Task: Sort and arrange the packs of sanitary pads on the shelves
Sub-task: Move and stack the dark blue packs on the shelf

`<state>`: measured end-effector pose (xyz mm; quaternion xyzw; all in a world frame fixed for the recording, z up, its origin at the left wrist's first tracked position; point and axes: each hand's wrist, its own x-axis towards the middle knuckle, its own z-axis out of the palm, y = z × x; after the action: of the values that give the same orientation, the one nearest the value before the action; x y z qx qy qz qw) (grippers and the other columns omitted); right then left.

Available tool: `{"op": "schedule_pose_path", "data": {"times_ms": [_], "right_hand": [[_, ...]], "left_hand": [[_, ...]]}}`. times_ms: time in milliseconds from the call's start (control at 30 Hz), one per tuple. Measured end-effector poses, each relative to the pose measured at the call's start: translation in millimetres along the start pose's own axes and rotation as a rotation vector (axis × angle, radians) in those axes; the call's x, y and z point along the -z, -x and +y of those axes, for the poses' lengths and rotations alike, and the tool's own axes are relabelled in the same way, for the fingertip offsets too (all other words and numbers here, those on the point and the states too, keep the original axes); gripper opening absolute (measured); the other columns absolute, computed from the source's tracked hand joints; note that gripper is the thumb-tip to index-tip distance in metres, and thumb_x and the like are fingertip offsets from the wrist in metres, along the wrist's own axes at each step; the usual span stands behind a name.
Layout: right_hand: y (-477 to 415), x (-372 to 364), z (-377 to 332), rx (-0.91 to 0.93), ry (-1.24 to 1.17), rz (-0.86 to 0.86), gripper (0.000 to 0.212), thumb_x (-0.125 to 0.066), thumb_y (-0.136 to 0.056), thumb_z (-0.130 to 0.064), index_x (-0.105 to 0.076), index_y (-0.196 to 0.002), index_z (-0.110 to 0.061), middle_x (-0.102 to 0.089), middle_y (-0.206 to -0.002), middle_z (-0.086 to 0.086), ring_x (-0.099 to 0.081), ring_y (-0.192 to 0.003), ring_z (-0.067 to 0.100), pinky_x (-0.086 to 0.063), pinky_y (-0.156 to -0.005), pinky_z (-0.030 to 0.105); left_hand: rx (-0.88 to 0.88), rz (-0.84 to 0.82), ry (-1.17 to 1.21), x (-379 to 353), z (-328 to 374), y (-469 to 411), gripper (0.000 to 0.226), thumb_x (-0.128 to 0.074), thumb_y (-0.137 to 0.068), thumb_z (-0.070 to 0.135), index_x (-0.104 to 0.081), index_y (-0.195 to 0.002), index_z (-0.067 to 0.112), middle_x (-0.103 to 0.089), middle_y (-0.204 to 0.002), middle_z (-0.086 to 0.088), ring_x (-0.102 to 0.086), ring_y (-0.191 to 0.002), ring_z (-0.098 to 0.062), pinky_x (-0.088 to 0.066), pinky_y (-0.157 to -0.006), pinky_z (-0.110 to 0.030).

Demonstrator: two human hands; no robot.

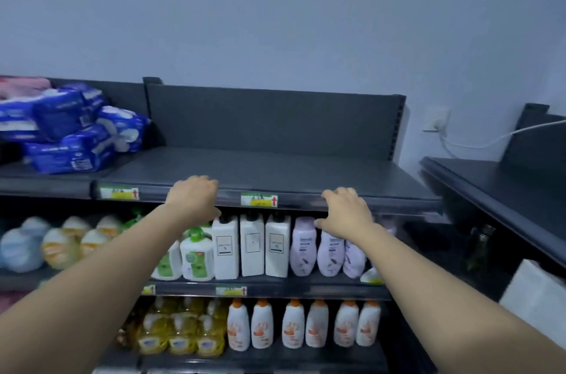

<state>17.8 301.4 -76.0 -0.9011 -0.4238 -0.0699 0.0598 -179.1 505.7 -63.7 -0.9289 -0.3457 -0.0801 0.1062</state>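
Packs of sanitary pads point(76, 131) sit heaped at upper left, well left of both hands; the left hand point(193, 197) is nearer; it and the right hand point(347, 211) grip the lip of the top shelf point(275, 165)

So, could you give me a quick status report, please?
Left hand, right hand grip top shelf edge. Blue pad packs heaped far left, untouched. Nothing in between.

Both bare forearms reach forward and upward, roughly parallel, palms turned down. The left hand point(193, 200) and right hand point(346, 211) sit level, knuckles raised, fingers curled over the top shelf edge point(300, 202) with thumbs beneath, apparently clasping it, though motion blur softens the fingertips.
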Motion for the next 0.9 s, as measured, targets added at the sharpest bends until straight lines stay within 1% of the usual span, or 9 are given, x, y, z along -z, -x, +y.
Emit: {"op": "schedule_pose_path", "data": {"times_ms": [133, 300, 400, 600, 667, 733, 800, 867, 900], "right_hand": [[-46, -4, -69, 0.064, -0.016, 0.02, 0.06, -0.063, -0.085, -0.048, -0.046, -0.134, -0.018, -0.048, -0.132, 0.008, -0.039, -0.127, 0.028, -0.037, -0.099, 0.039], [-93, -12, -147, 0.136, -0.051, 0.024, 0.06, -0.064, -0.085, -0.049, -0.047, -0.134, -0.019, -0.047, -0.134, 0.008, -0.037, -0.129, 0.028, -0.037, -0.101, 0.039], [-117, -17, -189, 0.175, -0.075, 0.023, 0.06, -0.063, -0.085, -0.051, -0.047, -0.134, -0.019, -0.048, -0.134, 0.007, -0.037, -0.129, 0.027, -0.037, -0.102, 0.039], [-157, -32, -261, 0.285, -0.109, 0.01, 0.06, -0.063, -0.085, -0.051, -0.047, -0.134, -0.019, -0.047, -0.134, 0.007, -0.036, -0.13, 0.027, -0.036, -0.102, 0.039], [-172, -37, -283, 0.326, -0.119, 0.008, 0.06, -0.063, -0.085, -0.05, -0.047, -0.134, -0.019, -0.047, -0.134, 0.008, -0.036, -0.13, 0.027, -0.036, -0.102, 0.039], [-187, -43, -304, 0.364, -0.127, 0.011, 0.059, -0.063, -0.085, -0.05, -0.048, -0.134, -0.019, -0.047, -0.134, 0.007, -0.036, -0.13, 0.027, -0.036, -0.102, 0.039], [-204, -48, -324, 0.397, -0.14, 0.007, 0.06, -0.064, -0.085, -0.05, -0.048, -0.133, -0.019, -0.047, -0.135, 0.007, -0.036, -0.13, 0.027, -0.036, -0.103, 0.039], [-223, -53, -343, 0.429, -0.156, -0.007, 0.06, -0.063, -0.085, -0.05, -0.047, -0.134, -0.019, -0.047, -0.136, 0.007, -0.035, -0.131, 0.026, -0.035, -0.104, 0.039], [-233, -54, -352, 0.445, -0.163, -0.014, 0.061, -0.063, -0.085, -0.05, -0.047, -0.135, -0.02, -0.047, -0.136, 0.006, -0.035, -0.132, 0.026, -0.036, -0.104, 0.039]], "left_hand": [[0.055, 0.009, -0.034, -3, -69, -16, 0.046, -0.062, -0.086, 0.042, -0.051, -0.121, 0.015, -0.053, -0.125, -0.005, -0.05, -0.121, -0.025, -0.043, -0.091, -0.036], [0.111, 0.018, -0.075, -11, -148, -28, 0.046, -0.06, -0.086, 0.038, -0.051, -0.125, 0.016, -0.053, -0.124, -0.004, -0.05, -0.12, -0.025, -0.044, -0.088, -0.036], [0.154, 0.014, -0.05, -19, -188, -33, 0.044, -0.061, -0.085, 0.039, -0.053, -0.122, 0.017, -0.054, -0.122, -0.004, -0.051, -0.118, -0.025, -0.047, -0.089, -0.038], [0.264, -0.011, -0.043, -38, -250, -44, 0.039, -0.062, -0.086, 0.038, -0.055, -0.116, 0.015, -0.054, -0.117, -0.006, -0.051, -0.115, -0.026, -0.047, -0.087, -0.039], [0.313, 0.01, -0.023, -46, -269, -52, 0.042, -0.063, -0.086, 0.04, -0.055, -0.119, 0.015, -0.052, -0.121, -0.006, -0.049, -0.117, -0.027, -0.047, -0.09, -0.041], [0.365, 0.06, 0.001, -51, -287, -60, 0.055, -0.064, -0.085, 0.043, -0.048, -0.13, 0.015, -0.043, -0.135, -0.009, -0.042, -0.126, -0.028, -0.045, -0.095, -0.042], [0.416, 0.151, 0.023, -53, -305, -70, 0.072, -0.065, -0.085, 0.044, -0.034, -0.143, 0.016, -0.025, -0.151, -0.013, -0.029, -0.138, -0.031, -0.039, -0.102, -0.046], [0.465, 0.263, 0.032, -51, -324, -83, 0.083, -0.065, -0.086, 0.046, -0.021, -0.15, 0.016, -0.012, -0.158, -0.015, -0.016, -0.144, -0.033, -0.033, -0.107, -0.049], [0.485, 0.316, 0.036, -49, -333, -91, 0.086, -0.064, -0.086, 0.048, -0.018, -0.152, 0.016, -0.009, -0.159, -0.016, -0.013, -0.146, -0.033, -0.031, -0.109, -0.05]]}}
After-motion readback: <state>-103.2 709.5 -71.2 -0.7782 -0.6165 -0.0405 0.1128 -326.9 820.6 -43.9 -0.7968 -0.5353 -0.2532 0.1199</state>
